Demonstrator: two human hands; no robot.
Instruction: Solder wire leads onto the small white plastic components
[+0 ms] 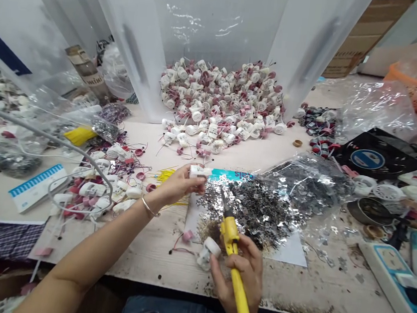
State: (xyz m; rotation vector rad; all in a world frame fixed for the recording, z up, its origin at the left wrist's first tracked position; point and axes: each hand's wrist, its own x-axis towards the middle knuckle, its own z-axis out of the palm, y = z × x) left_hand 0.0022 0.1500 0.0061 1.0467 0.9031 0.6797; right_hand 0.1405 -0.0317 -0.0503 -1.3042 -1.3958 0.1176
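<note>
My left hand (186, 184) reaches over the table, its fingers closed round a small white plastic housing (198, 171). In my right hand (242, 276) is a yellow-handled soldering iron (230, 234), its dark, narrow tip pointing up and away over a heap of small shiny metal pieces (259, 207). Another white plastic housing (209, 252) is at my right thumb; I cannot tell whether the thumb grips it or only touches it. A small pink part (187, 235) with a thin wire lies just left of that housing.
A tipped translucent bin (223, 22) spills white and pink wired parts (223, 95) at the back. More housings (95, 189) and yellow wires (167, 174) lie left. At right are a plastic bag of metal pieces (307, 183), a black fan (382, 153) and a white-and-blue device (393, 283).
</note>
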